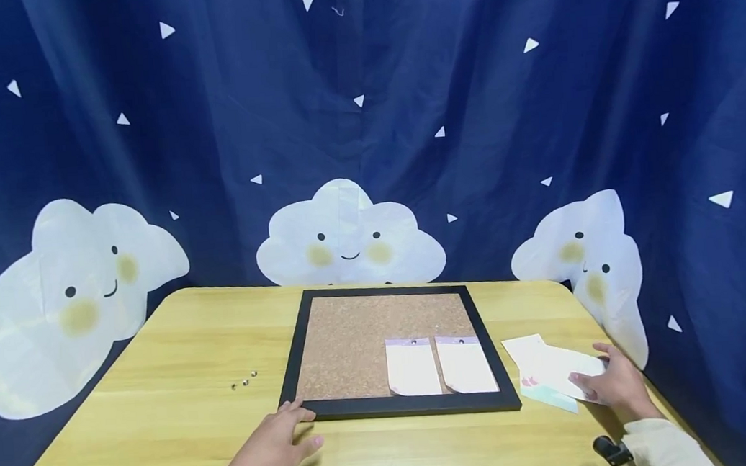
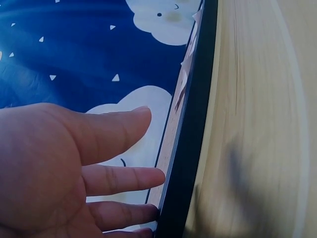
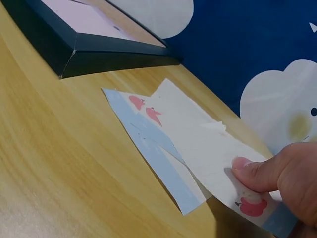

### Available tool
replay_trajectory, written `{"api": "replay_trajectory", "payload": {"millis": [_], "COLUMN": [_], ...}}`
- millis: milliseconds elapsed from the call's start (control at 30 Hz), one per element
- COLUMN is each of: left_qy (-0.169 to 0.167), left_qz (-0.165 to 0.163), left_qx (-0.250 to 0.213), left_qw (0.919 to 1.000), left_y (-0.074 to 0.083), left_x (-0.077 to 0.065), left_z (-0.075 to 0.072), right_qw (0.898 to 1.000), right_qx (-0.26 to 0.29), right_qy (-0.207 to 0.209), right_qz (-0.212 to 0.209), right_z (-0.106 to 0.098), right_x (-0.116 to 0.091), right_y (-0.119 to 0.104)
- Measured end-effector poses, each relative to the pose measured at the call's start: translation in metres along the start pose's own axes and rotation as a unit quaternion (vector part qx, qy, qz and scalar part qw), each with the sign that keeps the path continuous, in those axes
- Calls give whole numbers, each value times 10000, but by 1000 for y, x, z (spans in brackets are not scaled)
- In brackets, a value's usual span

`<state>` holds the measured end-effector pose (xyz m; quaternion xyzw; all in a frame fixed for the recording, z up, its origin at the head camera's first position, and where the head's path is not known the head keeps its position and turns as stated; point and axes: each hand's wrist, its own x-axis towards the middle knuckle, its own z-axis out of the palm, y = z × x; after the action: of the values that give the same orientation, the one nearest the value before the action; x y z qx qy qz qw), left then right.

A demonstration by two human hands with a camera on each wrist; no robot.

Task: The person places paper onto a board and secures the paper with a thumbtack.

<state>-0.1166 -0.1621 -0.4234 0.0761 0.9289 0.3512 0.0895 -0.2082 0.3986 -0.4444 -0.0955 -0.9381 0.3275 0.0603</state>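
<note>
One right grip (image 1: 617, 383) is pinching likely light, flimsy paper (image 3: 203, 141) by one end near the tabletop's (image 1: 163, 392) right edge; left grip (image 1: 267, 448) resting unclenched.

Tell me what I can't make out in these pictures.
Metal bits: head view, too small to identify.
Lower card: right wrist view, partly covered by the upper card.
Left hand: left wrist view, cut off by the edge.
Right hand: right wrist view, cut off by the edge.

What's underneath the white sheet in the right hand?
Beneath the white sheet in the right hand, blue-banded paper with red prints sticks out over the wooden table. How far it continues underneath, and how many sheets overlap, is covered.
</note>
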Motion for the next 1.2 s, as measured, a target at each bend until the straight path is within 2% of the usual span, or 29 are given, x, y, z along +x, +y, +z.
{"api": "replay_trajectory", "payload": {"millis": [133, 267, 567, 933, 1100, 1200], "left_qy": [18, 68, 70, 35, 38, 36], "left_qz": [42, 20, -54, -12, -16, -20], "left_qx": [-77, -38, 24, 20, -2, 8], "left_qw": [10000, 10000, 10000, 10000, 10000, 10000], "left_y": [-2, -1, -1, -2, -1, 0], "left_x": [0, 1, 2, 0, 1, 0], "left_z": [1, 1, 1, 1, 1, 1], "right_qw": [9996, 9994, 9990, 9967, 9976, 9991], "right_qx": [62, -21, -319, -489, -381, -71], "right_qy": [41, 79, 301, 622, 469, 263], "right_qz": [290, 344, -97, -174, -340, -334], "right_z": [1, 0, -2, 3, 2, 1], "right_x": [2, 3, 4, 1, 1, 1], "right_y": [-2, -1, 3, 2, 0, -2]}}
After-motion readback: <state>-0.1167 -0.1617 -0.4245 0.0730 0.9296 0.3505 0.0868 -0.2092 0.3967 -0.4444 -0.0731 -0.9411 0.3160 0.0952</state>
